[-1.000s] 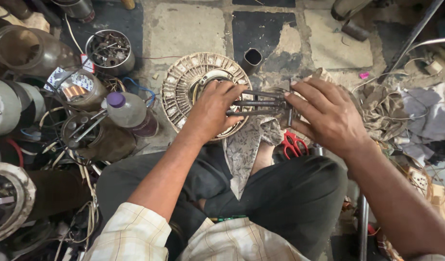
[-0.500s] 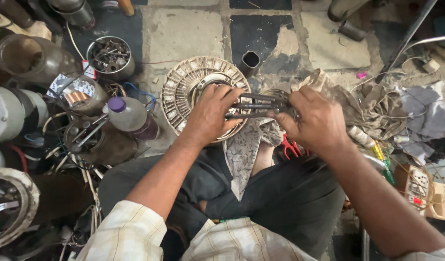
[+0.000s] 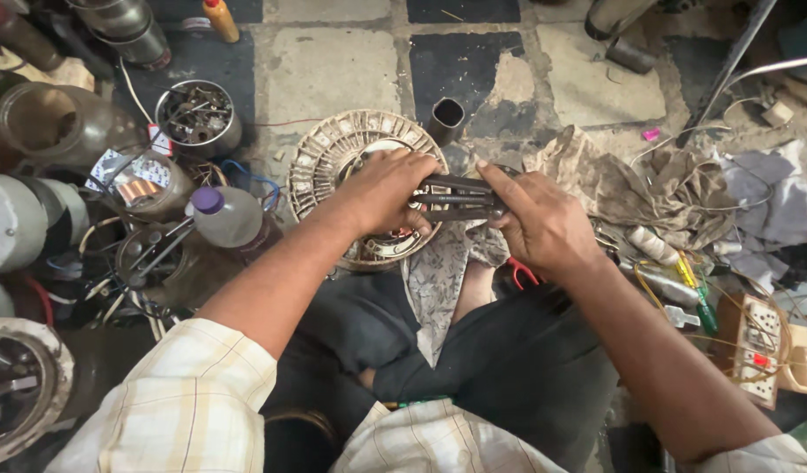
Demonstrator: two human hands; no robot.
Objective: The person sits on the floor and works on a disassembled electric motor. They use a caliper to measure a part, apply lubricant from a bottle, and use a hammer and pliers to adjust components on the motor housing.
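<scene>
Head cam, looking steeply down, close over lap & floor (image 3: 333, 61).

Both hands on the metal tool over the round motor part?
Yes, the left hand and right hand both grip the metal tool above the round motor part.

Repair workshop: scattered motor parts (image 3: 360, 158), tools

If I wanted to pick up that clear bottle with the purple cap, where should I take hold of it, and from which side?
Probably around the body just below the purple cap, coming from above. The clear bottle sits tilted among wires and metal parts, with a round metal housing close beside it, so its sides are crowded. The top is the free part, and the narrower shoulder suits a grip.
</scene>
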